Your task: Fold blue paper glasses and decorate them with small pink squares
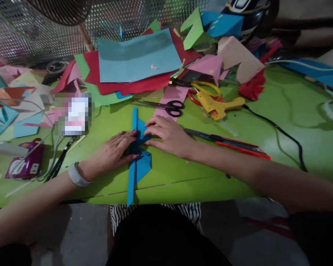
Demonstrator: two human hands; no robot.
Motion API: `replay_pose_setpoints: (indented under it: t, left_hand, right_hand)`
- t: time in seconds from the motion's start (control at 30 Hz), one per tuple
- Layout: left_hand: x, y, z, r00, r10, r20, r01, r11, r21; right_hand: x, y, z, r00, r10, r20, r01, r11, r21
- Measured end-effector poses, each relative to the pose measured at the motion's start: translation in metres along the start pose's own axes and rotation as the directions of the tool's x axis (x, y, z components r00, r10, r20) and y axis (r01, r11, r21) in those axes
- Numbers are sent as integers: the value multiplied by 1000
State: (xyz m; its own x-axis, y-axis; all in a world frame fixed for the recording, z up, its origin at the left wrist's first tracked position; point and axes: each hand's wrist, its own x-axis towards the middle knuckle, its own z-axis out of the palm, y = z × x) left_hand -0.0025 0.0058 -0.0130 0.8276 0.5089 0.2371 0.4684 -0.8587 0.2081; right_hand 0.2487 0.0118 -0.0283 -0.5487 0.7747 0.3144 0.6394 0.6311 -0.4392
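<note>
A strip of blue folded paper [142, 168] lies lengthwise on the green table, with a narrow folded band along its left side and pointed flaps on its right. My left hand [118, 149] lies flat over the band, fingers stretched and thumb apart, pressing it to the table. From the right, my right hand [168, 136] reaches in with bent fingers; fingertips and thumb are on the paper's middle flap, which they partly hide. Just beyond are black-handled scissors [173, 108] on a pink paper strip [169, 96]. To the right of my right hand lies a box cutter [227, 142].
A yellow glue gun [216, 103] trails a black cord. Stacked coloured sheets [138, 55] lie at the back, with paper scraps [30, 99] at the left. A blurred-out phone [77, 114] and a purple device [27, 159] with a cable are left. The table's front edge is near me.
</note>
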Motion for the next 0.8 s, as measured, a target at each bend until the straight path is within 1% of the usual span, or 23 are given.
replay_pose_setpoints:
  t: [0.1, 0.23, 0.3, 0.43, 0.5, 0.67, 0.8]
  left_hand:
    - [-5, -2, -2, 997, 74, -21, -73, 995, 75]
    - [-9, -5, -7, 988, 151, 28, -153, 984, 96]
    - [-9, -6, -9, 984, 168, 54, -172, 981, 94]
    - [-9, -5, -9, 983, 161, 88, -169, 981, 96]
    - [-9, -3, -8, 982, 166, 88, -175, 979, 104]
    - [-8, -1, -9, 979, 187, 81, -196, 970, 141]
    - [-7, -1, -11, 976, 196, 91, -208, 968, 140]
  right_hand:
    - [-1, 2, 2, 999, -38, -39, 40, 998, 51]
    - [-2, 3, 3, 997, -66, -29, 68, 993, 92]
    - [-2, 3, 4, 997, -70, -23, 72, 993, 90]
    - [-1, 0, 7, 997, -71, -31, 74, 993, 93]
    - [-1, -1, 8, 998, -52, -23, 54, 994, 94]
    - [0, -7, 7, 998, 53, 20, -55, 994, 96]
    - [2, -9, 5, 997, 70, 44, -74, 991, 111]
